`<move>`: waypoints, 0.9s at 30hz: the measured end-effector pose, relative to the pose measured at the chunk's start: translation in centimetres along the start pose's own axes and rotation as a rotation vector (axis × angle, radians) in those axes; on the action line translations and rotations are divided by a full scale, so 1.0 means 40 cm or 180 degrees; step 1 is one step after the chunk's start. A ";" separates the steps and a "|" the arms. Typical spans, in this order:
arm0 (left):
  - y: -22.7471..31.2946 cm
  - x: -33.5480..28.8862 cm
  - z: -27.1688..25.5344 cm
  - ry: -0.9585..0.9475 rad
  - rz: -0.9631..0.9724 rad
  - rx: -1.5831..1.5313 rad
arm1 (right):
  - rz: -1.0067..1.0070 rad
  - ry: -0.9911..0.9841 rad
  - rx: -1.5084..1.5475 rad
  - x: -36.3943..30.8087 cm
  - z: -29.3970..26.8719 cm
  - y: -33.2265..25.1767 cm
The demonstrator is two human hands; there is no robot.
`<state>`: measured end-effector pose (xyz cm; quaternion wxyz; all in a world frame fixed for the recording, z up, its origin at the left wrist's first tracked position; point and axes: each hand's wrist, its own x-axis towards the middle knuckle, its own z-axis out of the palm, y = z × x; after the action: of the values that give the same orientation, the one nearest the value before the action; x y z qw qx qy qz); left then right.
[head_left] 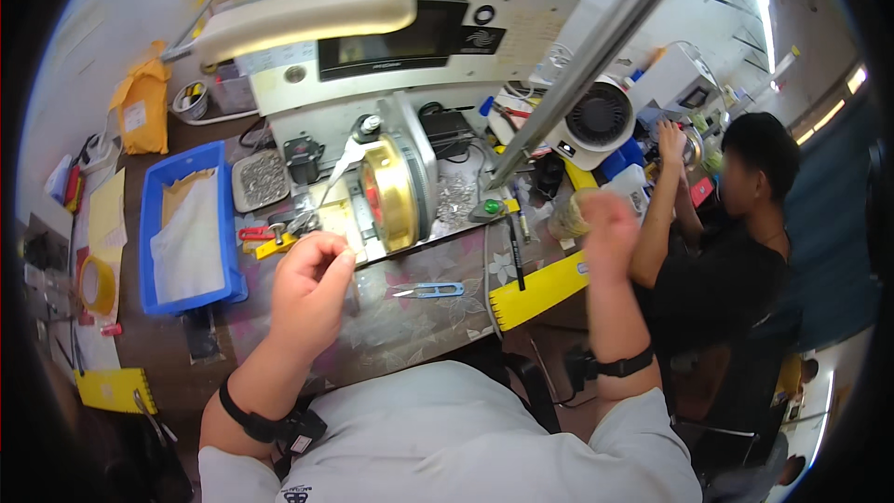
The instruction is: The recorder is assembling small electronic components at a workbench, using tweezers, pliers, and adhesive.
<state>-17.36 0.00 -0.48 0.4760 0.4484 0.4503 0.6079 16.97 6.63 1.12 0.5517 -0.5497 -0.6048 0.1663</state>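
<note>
My left hand (315,291) is raised over the front of the table, thumb and forefinger pressed together. Whatever they pinch is too small to make out. Just beyond it stands a white bench machine (507,37) with a gold ring-shaped wheel (396,194). My right hand (610,224) is off to the right, smeared by motion, so its fingers cannot be read. Beside it is a clear jar (566,220), partly covered by the hand. Blue-handled thread snips (436,290) lie on the table between my hands.
A blue tray (233,284) with white sheet material stands left, near a metal dish of small silvery pieces (261,180). A slanting metal post (596,65) rises at right. Yellow strips (540,291) edge the table. A co-worker in black (717,270) works at the right.
</note>
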 end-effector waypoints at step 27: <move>0.010 0.009 -0.007 -0.0273 0.2240 0.2070 | -0.0602 -0.1318 0.1952 -0.110 0.203 -0.201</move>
<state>-17.76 0.25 -0.11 0.0945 0.7239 0.4179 0.5408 5.28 3.47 2.76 0.5697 -0.2556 -0.6736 0.3955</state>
